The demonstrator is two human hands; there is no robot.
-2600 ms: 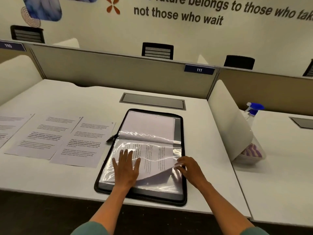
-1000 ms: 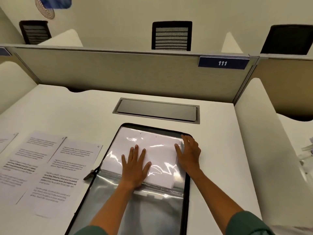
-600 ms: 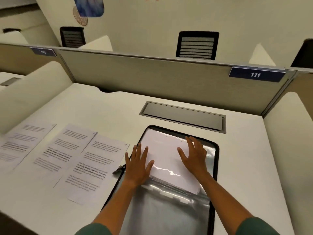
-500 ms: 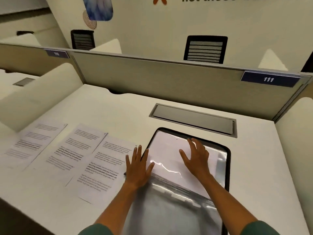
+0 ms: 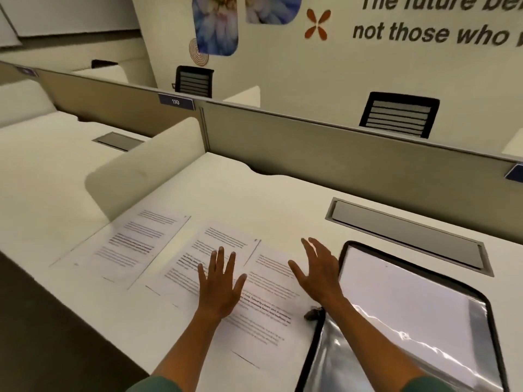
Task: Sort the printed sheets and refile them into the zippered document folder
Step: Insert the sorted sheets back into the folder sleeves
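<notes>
The black zippered document folder [image 5: 487,309] lies open at the lower right of the white desk, with a white sheet under its shiny clear sleeve [image 5: 396,301]. Three printed sheets lie in a row left of it: the nearest sheet [image 5: 268,309], a middle sheet [image 5: 209,250] and a far-left sheet [image 5: 135,239]. My left hand [image 5: 219,284] is flat with spread fingers over the seam between the middle and nearest sheets. My right hand [image 5: 317,268] hovers open above the nearest sheet, just left of the folder's edge. Neither hand holds anything.
A grey cable hatch [image 5: 404,236] is set into the desk behind the folder. A beige partition [image 5: 339,154] closes the desk's far side, and a rounded white divider [image 5: 141,171] stands at the left. The folder's zipper pull [image 5: 312,314] lies on the nearest sheet.
Both hands left the folder's sleeve and moved left over the loose printed sheets. The view swung left with them, so the folder now sits at the lower right.
</notes>
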